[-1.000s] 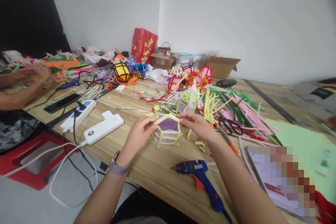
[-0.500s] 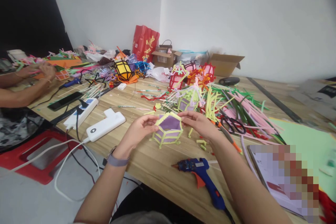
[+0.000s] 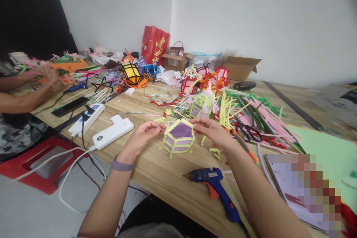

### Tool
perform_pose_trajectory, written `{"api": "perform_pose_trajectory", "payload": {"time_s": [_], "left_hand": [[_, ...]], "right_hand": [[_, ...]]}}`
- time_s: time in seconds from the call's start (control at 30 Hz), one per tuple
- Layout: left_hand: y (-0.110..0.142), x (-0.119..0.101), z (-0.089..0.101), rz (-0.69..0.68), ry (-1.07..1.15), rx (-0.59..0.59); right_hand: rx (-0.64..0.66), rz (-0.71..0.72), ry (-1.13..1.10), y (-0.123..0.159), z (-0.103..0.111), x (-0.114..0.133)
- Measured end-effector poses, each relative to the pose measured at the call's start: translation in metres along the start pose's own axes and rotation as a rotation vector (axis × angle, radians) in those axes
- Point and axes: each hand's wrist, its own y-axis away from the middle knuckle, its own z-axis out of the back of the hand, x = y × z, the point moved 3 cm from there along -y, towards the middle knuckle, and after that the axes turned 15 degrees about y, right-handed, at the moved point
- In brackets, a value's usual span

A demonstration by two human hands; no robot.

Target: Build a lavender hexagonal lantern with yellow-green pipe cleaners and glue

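Between my two hands stands a small lantern [image 3: 178,145] with purple panels and a pale yellow-green pipe-cleaner frame, its top open. My right hand [image 3: 208,131] pinches its upper right corner. At its upper left side is my left hand [image 3: 146,134], fingers curled together, fingertips right at the frame's edge; whether they hold anything there is hidden. Nearer my body lies a blue glue gun [image 3: 213,182] with an orange trigger, nozzle pointing left. Behind the lantern stands a similar yellow-green and purple piece [image 3: 199,106] topped with lilac pipe cleaners.
Scissors [image 3: 247,132], orange-handled pliers [image 3: 245,147] and bundled pipe cleaners [image 3: 264,119] lie to the right. A white power bank [image 3: 113,134], power strip [image 3: 87,119] and phone [image 3: 69,106] are left. A co-worker's hands [image 3: 48,76] work at far left. Finished lanterns [image 3: 131,73] stand behind.
My left hand has drawn slightly left, its fingers curling away from the lantern's side. The right hand and the lantern stay nearly in place.
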Motion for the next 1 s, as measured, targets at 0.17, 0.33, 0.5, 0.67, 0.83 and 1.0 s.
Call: {"api": "perform_pose_trajectory", "payload": {"time_s": [0.17, 0.33, 0.5, 0.67, 0.83, 1.0], "left_hand": [[-0.001, 0.002, 0.002, -0.16, -0.2, -0.128], [0.002, -0.005, 0.002, -0.255, -0.278, -0.271], [0.01, -0.022, -0.006, -0.359, -0.421, -0.389], [0.005, -0.036, -0.031, -0.432, -0.545, -0.214], [-0.01, -0.041, -0.059, -0.429, -0.708, 0.051], [-0.018, -0.043, -0.072, -0.52, -0.746, 0.104]], "right_hand": [[-0.005, -0.021, -0.033, 0.001, 0.0, 0.002], [0.008, -0.046, -0.059, 0.002, -0.001, 0.004], [-0.014, -0.054, -0.068, 0.002, 0.0, 0.005], [-0.014, -0.055, -0.068, 0.003, 0.0, 0.006], [0.005, -0.029, -0.078, 0.002, 0.0, 0.006], [0.009, -0.027, -0.078, 0.001, 0.001, 0.005]]}}
